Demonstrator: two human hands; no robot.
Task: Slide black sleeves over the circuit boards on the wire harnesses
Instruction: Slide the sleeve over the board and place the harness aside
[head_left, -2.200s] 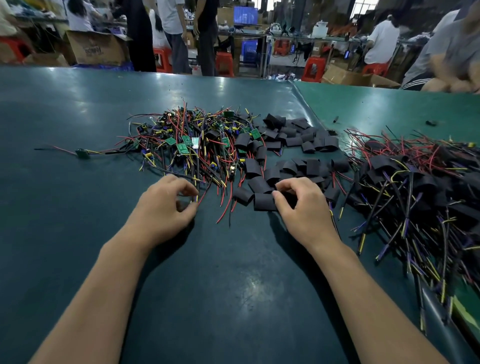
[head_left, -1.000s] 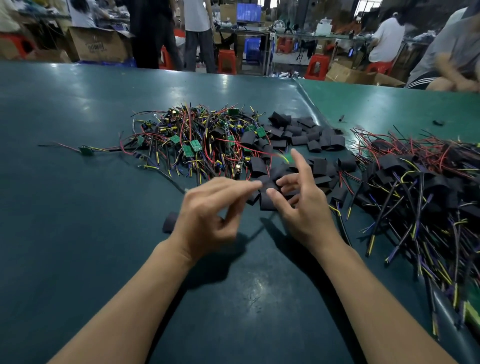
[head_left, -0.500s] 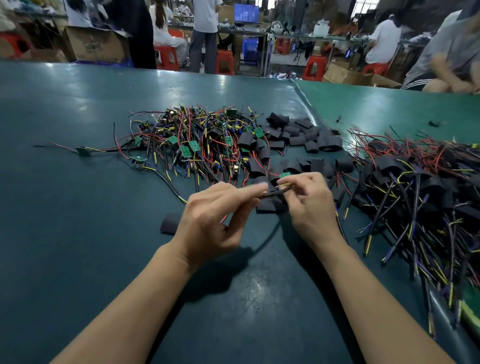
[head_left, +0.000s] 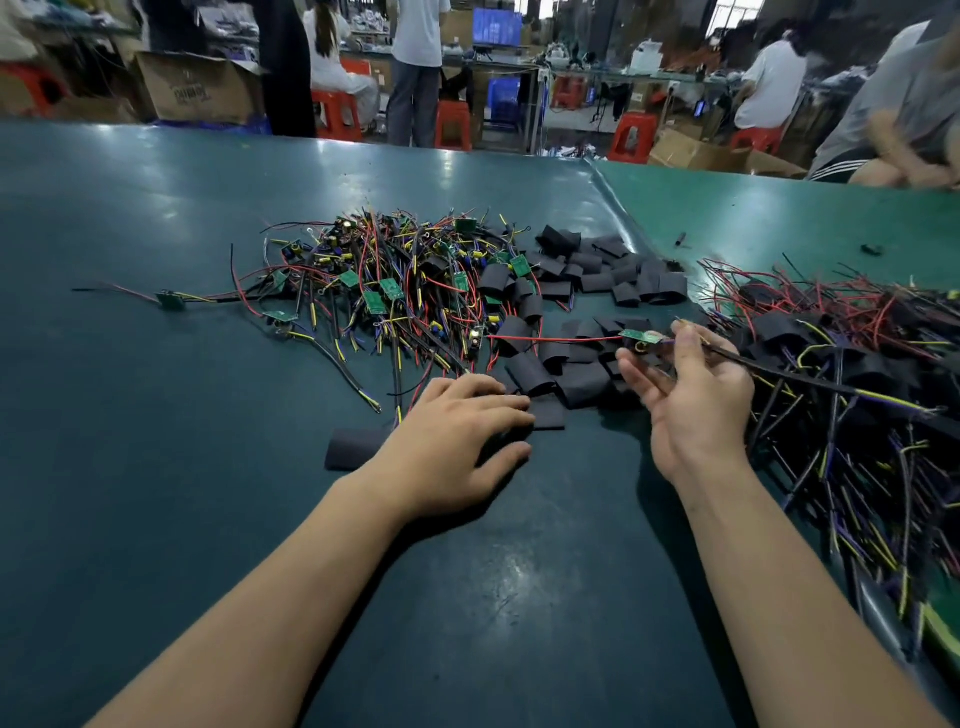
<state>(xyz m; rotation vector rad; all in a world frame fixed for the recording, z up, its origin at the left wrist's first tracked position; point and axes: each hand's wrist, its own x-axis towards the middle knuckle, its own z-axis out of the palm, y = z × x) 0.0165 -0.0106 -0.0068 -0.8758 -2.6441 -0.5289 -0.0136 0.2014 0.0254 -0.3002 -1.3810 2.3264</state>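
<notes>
Green matte table mat (head_left: 156, 467), scuffed and glossy in patches, carries everything. Your right hand (head_left: 691, 395) is raised palm-up just right of the loose black sleeves (head_left: 597, 283), pinching a small green circuit board (head_left: 640, 336) at your fingertips; its thin red lead (head_left: 550, 339) runs taut leftward, its black cable (head_left: 779, 371) rightward over the sleeved pile. Your left hand (head_left: 457, 431) lies palm-down, fingers relaxed, fingertips resting on a flattened black sleeve (head_left: 545, 413) at the near edge of those sleeves; whether it grips that sleeve, you cannot tell. One stray sleeve (head_left: 353, 447) lies beside your left wrist. Left of the sleeves: tangled unsleeved harnesses (head_left: 395, 291), red, yellow, black wires. Right of them: finished harnesses (head_left: 857, 374), boards covered.
</notes>
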